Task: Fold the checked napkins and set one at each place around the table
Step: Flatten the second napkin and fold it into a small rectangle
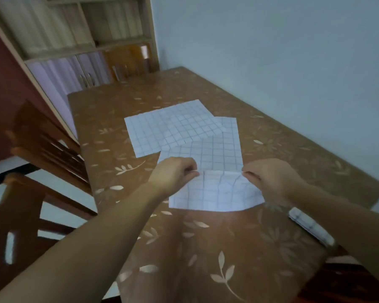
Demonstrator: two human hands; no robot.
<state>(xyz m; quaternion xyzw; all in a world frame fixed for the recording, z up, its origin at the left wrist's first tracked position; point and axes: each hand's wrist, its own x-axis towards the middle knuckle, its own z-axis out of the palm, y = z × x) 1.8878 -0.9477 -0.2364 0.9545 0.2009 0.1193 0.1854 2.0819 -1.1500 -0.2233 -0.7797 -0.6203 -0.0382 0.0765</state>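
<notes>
A white checked napkin (214, 192), folded over on itself, hangs a little above the brown leaf-patterned table (206, 248). My left hand (173, 173) pinches its upper left corner and my right hand (269, 178) pinches its upper right corner. Just beyond the held one, two more checked napkins lie flat and overlapping: one (171, 125) further back and one (219, 152) nearer. A folded checked napkin (311, 226) lies at the table's right edge, partly hidden by my right forearm.
Wooden chairs (46, 147) stand along the table's left side, and another chair (127, 62) is at the far end. A shelf unit (79, 36) fills the back left. The pale wall (293, 62) runs close along the table's right side.
</notes>
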